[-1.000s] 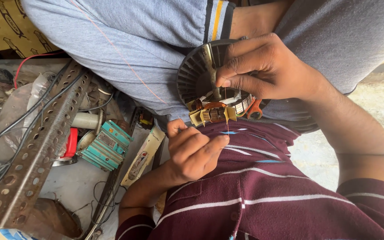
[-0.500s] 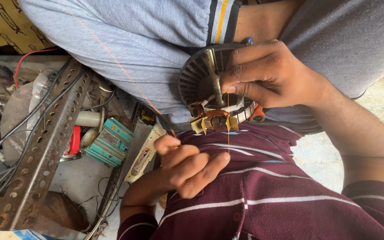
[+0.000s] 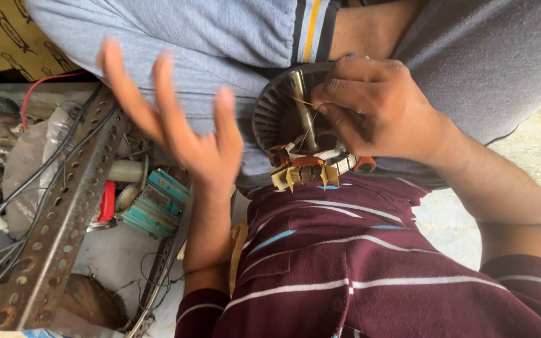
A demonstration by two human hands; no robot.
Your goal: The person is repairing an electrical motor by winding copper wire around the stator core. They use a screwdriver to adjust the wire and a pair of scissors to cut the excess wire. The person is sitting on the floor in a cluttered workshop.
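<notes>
Resting against the person's lap, the motor stator (image 3: pixel 302 141) sits between the grey trousers and the maroon striped shirt (image 3: pixel 370 263), its dark finned core and metal shaft facing the camera. Copper windings (image 3: pixel 308 164) with yellowish insulation paper fill the slots on its near edge, so some coils look already in place; how many slots remain bare cannot be told, since the rest is hidden. The right hand (image 3: pixel 377 109) is curled over the core, its fingertips pinching a thin copper wire (image 3: pixel 308 128) that runs down to the windings. The left hand (image 3: pixel 176 119) is raised well apart, fingers spread, holding nothing. Beside it lie a perforated steel angle bar (image 3: pixel 57 219), a teal ribbed component (image 3: pixel 154 203) and tangled cables.
</notes>
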